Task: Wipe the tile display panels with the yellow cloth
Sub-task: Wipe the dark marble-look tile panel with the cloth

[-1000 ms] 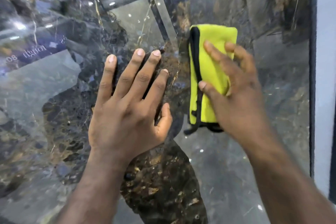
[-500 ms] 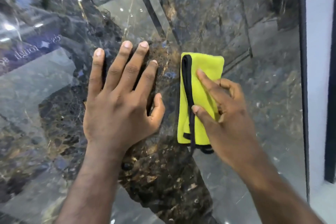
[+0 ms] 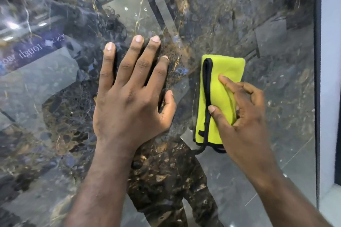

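Over the last second the yellow cloth has been sliding down the panel and a little away from the left hand; its top edge now sits below that hand's fingertips, where before it stood above them.

Nearest, both bare forearms are reaching up into view. The left hand is lying flat on the tile display panel, fingers straight and spread, holding nothing and seemingly bracing. The right hand is pressing the folded cloth against the glossy surface, thumb on the black-trimmed edge, forefinger stretched across the yellow, the other fingers curled and bunching a fold. The cloth is sitting just beside the left hand, apart from it, right of the panel's middle. Farther right, the panel's dark edge is meeting a white wall.

The bare left palm is probably leaving prints on the polished face, so that patch may need another pass. The pinch is covering only part of the cloth, so the loose lower end could drag or unfold, leaving streaks.
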`<act>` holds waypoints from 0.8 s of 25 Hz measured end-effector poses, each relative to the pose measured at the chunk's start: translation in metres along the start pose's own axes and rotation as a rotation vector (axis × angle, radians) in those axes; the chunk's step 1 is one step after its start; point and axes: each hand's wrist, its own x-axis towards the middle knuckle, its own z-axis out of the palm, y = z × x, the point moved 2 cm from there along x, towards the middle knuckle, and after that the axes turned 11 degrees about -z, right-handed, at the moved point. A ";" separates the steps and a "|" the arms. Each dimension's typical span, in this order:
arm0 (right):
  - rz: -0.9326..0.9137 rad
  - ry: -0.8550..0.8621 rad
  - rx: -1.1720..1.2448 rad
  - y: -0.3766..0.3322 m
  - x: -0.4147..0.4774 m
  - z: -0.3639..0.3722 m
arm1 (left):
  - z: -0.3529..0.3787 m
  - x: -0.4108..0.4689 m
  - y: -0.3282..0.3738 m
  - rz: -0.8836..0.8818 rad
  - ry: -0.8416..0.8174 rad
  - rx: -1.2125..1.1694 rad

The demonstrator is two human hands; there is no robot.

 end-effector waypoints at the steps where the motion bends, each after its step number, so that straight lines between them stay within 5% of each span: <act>1: 0.040 0.040 -0.007 0.005 0.000 -0.001 | 0.000 -0.001 -0.001 -0.004 -0.002 0.004; 4: 0.124 0.144 -0.058 0.002 -0.010 0.009 | 0.001 -0.002 0.000 0.005 0.001 0.000; 10: -0.095 -0.034 -0.035 -0.047 0.013 0.025 | -0.029 -0.013 -0.026 -0.113 0.018 -0.065; 15: 0.149 0.082 -0.097 -0.045 0.010 0.031 | -0.071 -0.048 -0.096 -0.243 -0.033 0.020; 18: -0.072 -0.119 -0.001 -0.119 -0.053 0.081 | -0.079 -0.065 -0.119 -0.179 -0.047 0.016; 20: -0.228 -0.164 -0.067 -0.146 -0.019 0.088 | -0.084 -0.077 -0.132 -0.155 -0.066 -0.004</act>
